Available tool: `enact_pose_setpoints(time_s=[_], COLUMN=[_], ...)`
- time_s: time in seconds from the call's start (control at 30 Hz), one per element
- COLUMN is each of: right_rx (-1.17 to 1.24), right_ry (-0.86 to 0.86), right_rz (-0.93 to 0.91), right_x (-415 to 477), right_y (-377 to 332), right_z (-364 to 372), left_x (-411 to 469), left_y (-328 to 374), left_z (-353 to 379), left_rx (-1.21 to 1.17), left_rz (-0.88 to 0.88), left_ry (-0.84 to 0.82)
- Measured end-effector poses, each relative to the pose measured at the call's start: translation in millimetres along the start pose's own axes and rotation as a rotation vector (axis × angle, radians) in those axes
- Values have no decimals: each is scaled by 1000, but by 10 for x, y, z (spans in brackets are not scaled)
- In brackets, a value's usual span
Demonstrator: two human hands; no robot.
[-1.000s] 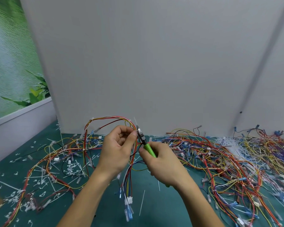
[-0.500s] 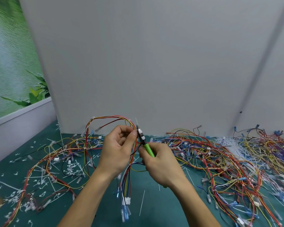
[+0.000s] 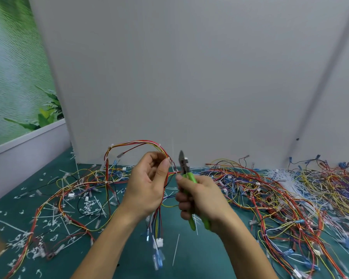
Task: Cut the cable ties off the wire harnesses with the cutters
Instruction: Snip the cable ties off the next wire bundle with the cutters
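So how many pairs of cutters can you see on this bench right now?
1. The green-handled cutters are gripped in the right hand, tip up beside the wire harness that the left hand holds. Another pair could lie hidden under the wire piles.

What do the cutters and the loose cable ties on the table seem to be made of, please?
The cutters have a dark, dull grey head, probably steel; their bright green handles look like smooth plastic or rubber sleeves. The cable ties are thin, white, straight strips, most likely nylon-type plastic; their finish is too small to judge.
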State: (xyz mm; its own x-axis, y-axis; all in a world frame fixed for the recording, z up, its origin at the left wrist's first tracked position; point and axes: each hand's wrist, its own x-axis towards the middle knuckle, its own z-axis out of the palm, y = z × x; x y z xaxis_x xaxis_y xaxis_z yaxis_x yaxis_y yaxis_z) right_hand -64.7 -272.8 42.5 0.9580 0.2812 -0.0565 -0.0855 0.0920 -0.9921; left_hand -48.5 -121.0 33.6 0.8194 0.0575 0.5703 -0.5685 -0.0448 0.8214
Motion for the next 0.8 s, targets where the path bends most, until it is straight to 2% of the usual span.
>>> enact_pose_setpoints(time_s=[0.13, 0.27, 0.5, 0.8], right_rx=[83, 92, -51, 11], right_ry=[37, 49, 127, 95], right_rz=[-6, -141, -310, -352], right_x=[9, -10, -121, -279], right_y=[-87, -127, -251, -403], right_z=[-181, -230, -303, -392], left_x=[-33, -39, -22, 8], left_y=[52, 61, 26, 12], left_z=[42, 58, 18, -3], left_rx=[4, -22, -97, -320], left_rz=[-5, -44, -164, -271], left_ry=[-13, -19, -32, -145])
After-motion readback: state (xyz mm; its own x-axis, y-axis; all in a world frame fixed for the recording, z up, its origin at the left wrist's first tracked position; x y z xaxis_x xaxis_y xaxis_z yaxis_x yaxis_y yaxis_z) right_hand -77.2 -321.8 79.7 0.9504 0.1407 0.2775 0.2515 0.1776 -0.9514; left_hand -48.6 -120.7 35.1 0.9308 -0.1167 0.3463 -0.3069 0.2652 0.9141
